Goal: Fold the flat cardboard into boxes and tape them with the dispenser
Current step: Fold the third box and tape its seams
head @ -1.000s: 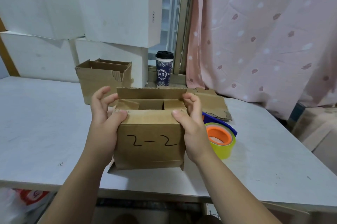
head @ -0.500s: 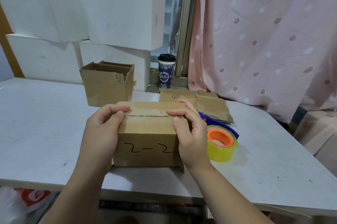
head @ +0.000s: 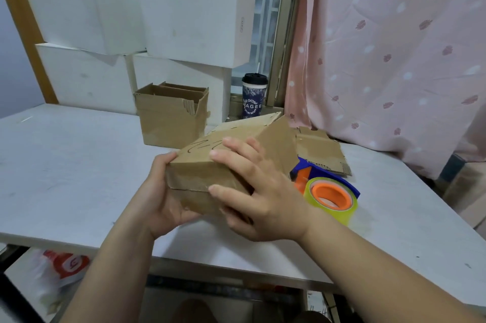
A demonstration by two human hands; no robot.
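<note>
Head view only here. Holding a small cardboard box up off the desk, tilted so the scribbled marker side faces up and away. Left hand wrapped round the near left corner, thumb on the top edge, fingers under the bottom, so a closed grip on the box. Right hand clamped over the right side, fingers spread across the top face, thumb pressing the front seam where the flaps meet; also a firm grip on the box. Flaps look folded shut on the near face, no tape visible on that seam as far as can be told.

Just right of the box, lying on the desk: tape dispenser, blue frame, orange hub, yellowish clear roll, nothing touching it. Behind that, a piece of flat cardboard resting partly over the dispenser's blue end.

Further back on the desk, another brown box standing upright with the top open, taped down one side. Behind it, stacked white boxes against the wall. Dark paper cup with lid on the window ledge, pink dotted curtain hanging on the right. Plastic bag with a red logo down below the desk edge on the left.
</note>
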